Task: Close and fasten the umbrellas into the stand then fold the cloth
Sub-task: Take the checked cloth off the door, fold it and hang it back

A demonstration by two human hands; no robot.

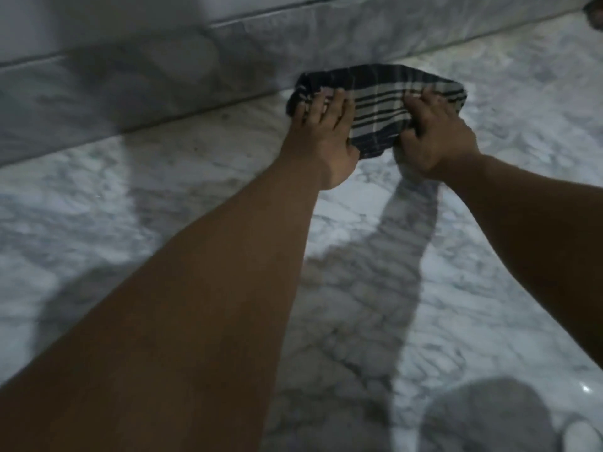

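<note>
Reaching forward with both arms, I have my left hand [321, 132] lying on the left end of the striped cloth [378, 106], fingers stretched out nearly straight and spread a little, the fingertips [339, 93] pressing onto the bunched dark edge there. I see no curl round the fabric on that side; the hand simply lies flat on it, with the heel of the palm off the cloth and over bare marble.

My right hand [437, 141] sits at the right end of the cloth, knuckles raised and fingers bent, and it seems to grip a gather of the fabric under the fingers, though the blur keeps me from seeing exactly how the thumb sits. The cloth stretches between the two hands as a short, folded band, dark with pale stripes running across it from hand to hand, its right end spilling past the right hand's fingers.

The cloth lies on the marble floor [359, 288], its far edge just beside the foot of a marble step [163, 93] that runs along behind it. On the near side of the cloth, the shadows of my arms fall across the floor. The whole view is dim and smeared.
</note>
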